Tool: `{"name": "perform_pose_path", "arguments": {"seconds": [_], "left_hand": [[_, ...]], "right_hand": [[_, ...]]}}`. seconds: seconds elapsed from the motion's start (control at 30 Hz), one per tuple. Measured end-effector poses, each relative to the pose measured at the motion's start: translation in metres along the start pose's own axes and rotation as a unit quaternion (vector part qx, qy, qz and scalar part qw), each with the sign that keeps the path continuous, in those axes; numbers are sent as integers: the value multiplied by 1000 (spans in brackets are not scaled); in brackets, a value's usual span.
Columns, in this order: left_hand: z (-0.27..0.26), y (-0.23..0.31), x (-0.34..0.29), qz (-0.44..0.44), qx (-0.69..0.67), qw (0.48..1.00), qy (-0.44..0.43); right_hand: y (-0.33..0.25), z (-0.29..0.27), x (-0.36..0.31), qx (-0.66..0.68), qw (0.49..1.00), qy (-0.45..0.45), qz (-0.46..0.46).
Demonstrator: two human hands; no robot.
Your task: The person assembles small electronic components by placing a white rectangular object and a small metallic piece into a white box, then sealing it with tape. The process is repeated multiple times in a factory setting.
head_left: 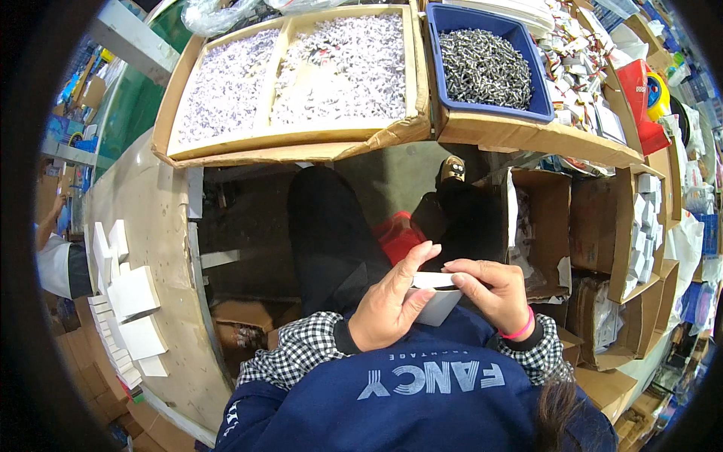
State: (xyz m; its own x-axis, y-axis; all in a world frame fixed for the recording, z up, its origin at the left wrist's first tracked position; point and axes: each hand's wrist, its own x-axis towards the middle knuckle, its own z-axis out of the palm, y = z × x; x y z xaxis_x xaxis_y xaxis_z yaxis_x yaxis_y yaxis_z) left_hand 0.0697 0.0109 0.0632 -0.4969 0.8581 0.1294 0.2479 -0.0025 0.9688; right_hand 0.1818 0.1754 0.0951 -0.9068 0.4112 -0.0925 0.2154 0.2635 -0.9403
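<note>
Worker seated; box (pixel 439 310) sits just above the lap, small, pale, a white strip (pixel 432 280) along its top. Left hand (pixel 388 303) – half open, fingers nearly straight, thumb on the near face – holds the box's left side. Right hand (pixel 491 292): fingers curled, thumb and forefinger closed on the upper right edge.

Surface: ahead, a tray (pixel 413 60) in two compartments, both spread with tiny pale parts (pixel 343 71); beside it on the right, a blue bin (pixel 493 111) of dark metal pieces (pixel 486 68). At left, a worn table (pixel 162 252) carries a cluster of white boxes (pixel 134 292).

Room: cartons (pixel 599 226) stand at right; red object (pixel 398 233) on the floor (pixel 403 173) between the legs. Another person (pixel 56 264) shows at the far left.
</note>
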Motion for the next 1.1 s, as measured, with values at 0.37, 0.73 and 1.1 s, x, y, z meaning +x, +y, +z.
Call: {"name": "perform_pose_path", "arguments": {"seconds": [0.37, 0.73, 1.1], "left_hand": [[8, 4, -6, -26, -49, 998, -17], [11, 6, -7, -32, -69, 997, -21], [0, -44, -3, 35, -260, 962, -75]], "right_hand": [[-13, 5, -9, -89, 990, 14, -109], [-18, 3, -9, -131, 981, -1, -140], [18, 7, -18, -60, 990, 5, -130]]}}
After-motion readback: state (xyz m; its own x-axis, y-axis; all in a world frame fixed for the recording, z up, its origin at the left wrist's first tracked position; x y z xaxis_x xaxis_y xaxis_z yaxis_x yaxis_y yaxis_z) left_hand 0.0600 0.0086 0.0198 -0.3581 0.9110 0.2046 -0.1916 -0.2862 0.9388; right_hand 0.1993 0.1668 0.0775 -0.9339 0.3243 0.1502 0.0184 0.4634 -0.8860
